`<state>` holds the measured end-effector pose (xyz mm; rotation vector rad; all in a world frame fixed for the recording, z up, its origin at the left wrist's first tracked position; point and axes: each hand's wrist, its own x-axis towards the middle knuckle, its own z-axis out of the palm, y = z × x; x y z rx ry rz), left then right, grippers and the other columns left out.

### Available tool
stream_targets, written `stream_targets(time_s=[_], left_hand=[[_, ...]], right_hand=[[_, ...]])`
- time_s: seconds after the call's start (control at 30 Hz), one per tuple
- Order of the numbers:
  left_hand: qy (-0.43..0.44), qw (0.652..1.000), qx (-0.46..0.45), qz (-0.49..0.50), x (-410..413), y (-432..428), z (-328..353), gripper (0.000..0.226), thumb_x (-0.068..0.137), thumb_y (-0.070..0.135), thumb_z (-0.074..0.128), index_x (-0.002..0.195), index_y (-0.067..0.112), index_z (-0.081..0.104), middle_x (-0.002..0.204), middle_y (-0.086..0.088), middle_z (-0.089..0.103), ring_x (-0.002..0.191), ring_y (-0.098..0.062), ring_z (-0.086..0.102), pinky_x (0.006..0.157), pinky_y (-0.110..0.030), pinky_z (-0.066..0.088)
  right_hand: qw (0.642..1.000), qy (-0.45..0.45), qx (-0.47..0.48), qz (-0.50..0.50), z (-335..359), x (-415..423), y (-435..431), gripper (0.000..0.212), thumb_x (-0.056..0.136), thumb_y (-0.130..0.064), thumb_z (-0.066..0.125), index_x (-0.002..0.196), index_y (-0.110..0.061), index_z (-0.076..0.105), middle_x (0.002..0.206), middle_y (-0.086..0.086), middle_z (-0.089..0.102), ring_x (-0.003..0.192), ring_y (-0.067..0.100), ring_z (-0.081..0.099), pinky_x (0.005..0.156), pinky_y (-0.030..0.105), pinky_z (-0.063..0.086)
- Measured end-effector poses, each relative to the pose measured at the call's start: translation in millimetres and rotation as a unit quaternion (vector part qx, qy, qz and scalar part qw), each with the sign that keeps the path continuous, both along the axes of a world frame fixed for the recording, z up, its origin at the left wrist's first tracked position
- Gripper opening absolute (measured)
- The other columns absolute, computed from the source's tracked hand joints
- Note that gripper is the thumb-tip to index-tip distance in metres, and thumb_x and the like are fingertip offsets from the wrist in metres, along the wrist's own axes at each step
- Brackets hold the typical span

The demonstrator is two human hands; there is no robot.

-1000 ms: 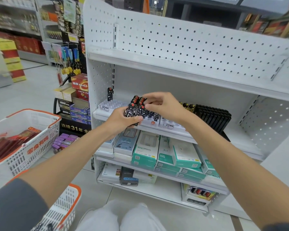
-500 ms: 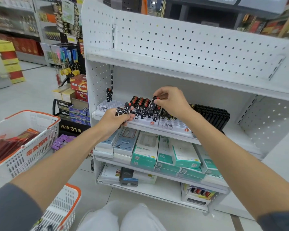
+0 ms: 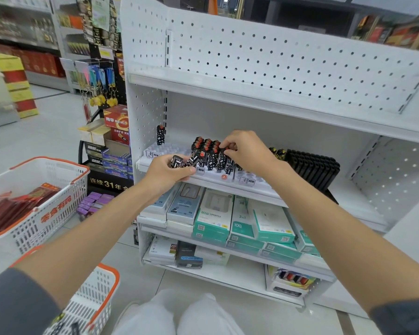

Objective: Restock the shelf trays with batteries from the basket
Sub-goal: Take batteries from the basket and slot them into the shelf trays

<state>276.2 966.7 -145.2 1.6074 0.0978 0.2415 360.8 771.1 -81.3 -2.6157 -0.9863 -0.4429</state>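
On the middle shelf of the white pegboard unit, white trays are lined up along the front edge. The left grip is held just in front of that edge, toward the shelf's left end. Its fingers and thumb are curled round a small bundle of batteries, patterned black and white with red tops. These are seen tilted across the fingers, their tops pointing right.

The right grip is raised over the middle tray. Its fingertips are pinched on the top of one battery, which stands upright at the right end of the standing group. Whether this battery is fully seated cannot be told. The group is packed toward the tray's rear, and the sockets at the front edge are seen bare. The held bundle lies just left of the group and the pinched battery at its right, so the two grips are near each other but apart.

In the left tray a single battery is stood at the back. Toward the shelf's right end a black rack is placed.

A white basket with an orange rim is set on the floor beneath the left forearm. A second basket, farther left, is filled with red packets. Teal and white boxes are stacked on the shelf below.
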Motion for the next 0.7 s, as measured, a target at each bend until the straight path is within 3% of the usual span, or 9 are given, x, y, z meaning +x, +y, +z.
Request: stream_targets(time_s=[0.17,0.33,0.43,0.5,0.57,0.7], left_hand=[[-0.008,0.999,-0.035,0.029,2.9,3.9,-5.4,0.020,0.085,0.008,0.073,0.102,0.015,0.065,0.099,-0.010,0.072,0.078,-0.013,0.067,0.069,-0.016,0.056],[-0.005,0.999,-0.029,0.030,3.1,7.2,-7.0,0.030,0.084,0.008,0.073,0.114,0.007,0.067,0.101,-0.004,0.072,0.077,-0.010,0.067,0.071,-0.016,0.056],[-0.005,0.999,-0.036,0.039,2.1,6.6,-2.1,0.026,0.084,0.008,0.074,0.107,0.016,0.067,0.093,0.003,0.072,0.073,-0.007,0.070,0.078,-0.021,0.058],[-0.008,0.999,-0.041,0.033,1.3,4.2,2.3,0.025,0.084,0.008,0.074,0.106,0.016,0.066,0.089,0.003,0.071,0.070,-0.005,0.070,0.074,-0.018,0.057],[-0.014,0.999,-0.040,0.020,-0.6,0.5,6.3,0.024,0.084,0.006,0.074,0.105,0.014,0.066,0.087,0.001,0.071,0.069,-0.004,0.070,0.068,-0.014,0.055],[-0.028,0.998,-0.063,0.004,-5.0,1.0,10.3,0.017,0.088,0.006,0.069,0.104,0.010,0.066,0.088,-0.005,0.070,0.072,-0.009,0.070,0.065,-0.017,0.056]], right_hand=[[1.000,-0.019,-0.017,-0.001,-9.4,2.6,1.7,0.021,0.092,-0.006,0.060,0.106,-0.012,0.074,0.106,0.005,0.065,0.091,0.019,0.061,0.089,0.033,0.050],[0.998,-0.050,-0.032,-0.020,-7.7,-0.3,2.1,0.023,0.092,-0.009,0.057,0.105,-0.016,0.074,0.104,0.001,0.072,0.098,0.018,0.061,0.086,0.035,0.051],[0.998,0.001,0.063,-0.012,1.8,-8.0,4.5,0.023,0.093,-0.015,0.058,0.110,-0.018,0.072,0.106,-0.002,0.072,0.098,0.011,0.063,0.090,0.029,0.051],[0.980,0.097,0.170,0.030,6.0,-18.8,12.4,0.026,0.090,-0.019,0.064,0.116,-0.021,0.068,0.108,-0.005,0.071,0.095,0.007,0.064,0.088,0.021,0.050],[0.957,0.179,0.218,0.073,4.7,-26.0,23.8,0.033,0.086,-0.018,0.070,0.118,-0.024,0.065,0.108,-0.003,0.069,0.095,0.008,0.065,0.087,0.019,0.051],[0.942,0.194,0.264,0.079,5.5,-24.6,36.2,0.022,0.082,-0.007,0.074,0.100,-0.018,0.068,0.096,0.005,0.071,0.089,0.015,0.068,0.086,0.024,0.054]])
